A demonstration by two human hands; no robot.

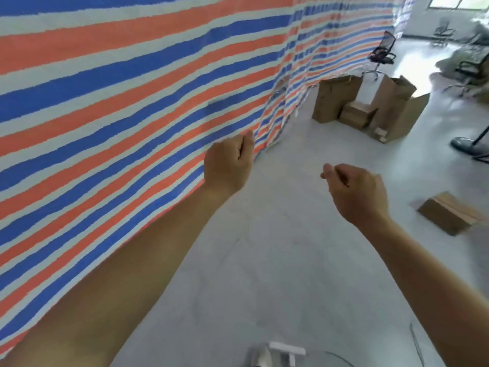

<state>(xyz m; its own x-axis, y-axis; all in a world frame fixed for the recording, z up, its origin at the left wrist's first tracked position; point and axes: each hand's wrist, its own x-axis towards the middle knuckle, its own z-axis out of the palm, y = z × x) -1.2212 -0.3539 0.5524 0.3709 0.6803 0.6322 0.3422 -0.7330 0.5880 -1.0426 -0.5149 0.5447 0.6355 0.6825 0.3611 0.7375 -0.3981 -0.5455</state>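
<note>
A large tarp point(111, 107) with red, blue and white stripes hangs on the left, its lower edge running down toward the near left. My left hand point(229, 162) is stretched out in front of that lower edge with its fingers curled into a fist; no cloth shows inside it. My right hand point(357, 192) hovers over the grey floor to the right, fingers loosely bent, holding nothing.
Brown paper bags and cardboard boxes point(370, 109) stand on the floor beyond the tarp's end. A small cardboard box point(447, 215) lies at the right. Office chairs point(383, 51) and a fan base point(468, 147) stand farther back. A white object point(285, 352) is at my feet.
</note>
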